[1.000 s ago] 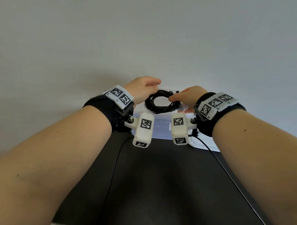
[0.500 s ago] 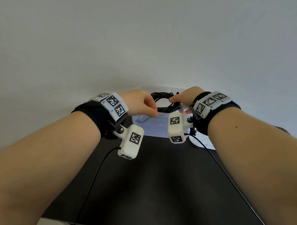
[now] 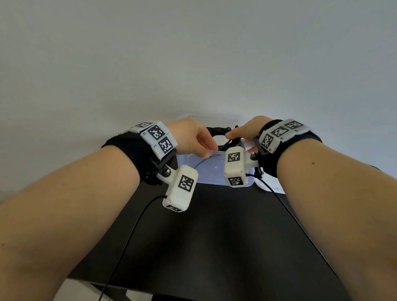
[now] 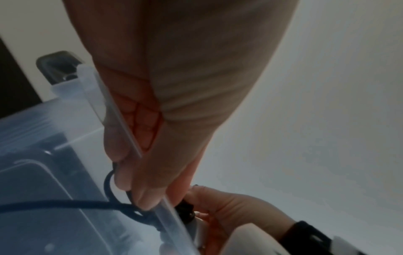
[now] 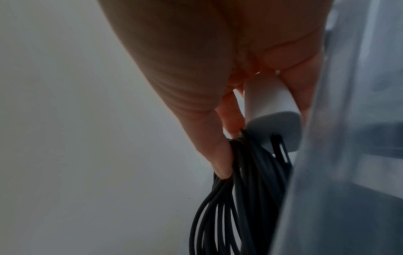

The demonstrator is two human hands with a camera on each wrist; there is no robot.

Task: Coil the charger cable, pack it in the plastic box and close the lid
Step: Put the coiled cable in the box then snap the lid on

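A translucent plastic box [image 3: 207, 172] stands at the far edge of the black table [image 3: 218, 228]. My left hand [image 3: 199, 141] pinches the box's near top edge [image 4: 122, 120] between thumb and fingers. My right hand [image 3: 242, 132] holds the coiled black charger cable [image 3: 217, 132] just above the box opening. In the right wrist view the coil [image 5: 240, 198] hangs from my fingers [image 5: 218, 155], which also grip the white adapter block [image 5: 270, 107] against the box wall. A black cable strand [image 4: 65, 206] shows through the translucent plastic.
A flat white piece [image 3: 269, 188], maybe the lid, lies on the table right of the box under my right wrist. A grey wall stands close behind the box. Thin black wrist-camera leads [image 3: 128, 238] trail over the table toward me.
My left hand left the side of the coil, came down toward me and took hold of the box's near edge. My right hand kept the coil in about the same place.
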